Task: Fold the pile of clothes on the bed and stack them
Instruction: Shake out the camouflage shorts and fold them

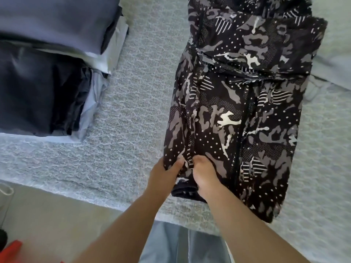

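Note:
A black jacket with a grey and white camouflage print (245, 111) lies lengthwise on the pale textured bedspread (129, 114), its sleeves folded in. My left hand (165, 175) pinches the fabric at the jacket's near left corner, thumb on top. My right hand (204, 175) is right beside it, fingers curled into the same fold of fabric near the dark hem. A stack of folded clothes (47, 76) in dark navy, slate blue and light blue sits at the left of the bed.
The bed's near edge (106, 202) runs diagonally across the lower frame, with beige floor below. A red object (11, 251) lies on the floor at the bottom left. Light blue cloth (334, 61) lies beyond the jacket on the right.

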